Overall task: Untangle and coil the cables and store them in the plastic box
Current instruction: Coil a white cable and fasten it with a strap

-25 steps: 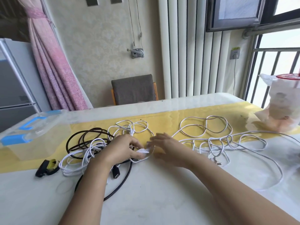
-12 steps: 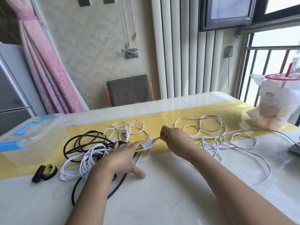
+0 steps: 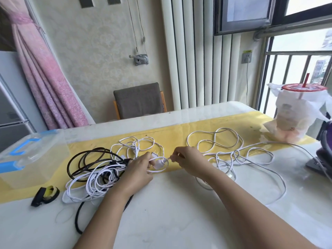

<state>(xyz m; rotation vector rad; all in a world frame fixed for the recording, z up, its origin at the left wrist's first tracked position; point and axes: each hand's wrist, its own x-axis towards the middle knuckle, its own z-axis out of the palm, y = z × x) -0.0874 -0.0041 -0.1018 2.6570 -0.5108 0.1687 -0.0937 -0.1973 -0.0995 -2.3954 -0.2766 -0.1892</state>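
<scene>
A tangle of white cable (image 3: 93,184) and black cable (image 3: 84,159) lies on the table's left half. My left hand (image 3: 138,169) holds a white loop and a white plug (image 3: 158,161) at the tangle's right edge. My right hand (image 3: 188,159) pinches the thin cable end just right of that plug. A long white cable (image 3: 224,146) sprawls in loose loops to the right of my right hand. The clear plastic box (image 3: 34,150) with blue handles stands at the far left.
A black and yellow clip (image 3: 45,194) lies near the front left. A wrapped drink cup with a red lid (image 3: 298,112) stands at the back right. A dark object (image 3: 323,155) sits at the right edge. A chair (image 3: 138,100) stands behind the table.
My left hand rose off the table and closed on the plug and loop. My right hand went from lying flat near the plug to pinching the cable end and drawing it a little rightward.
</scene>
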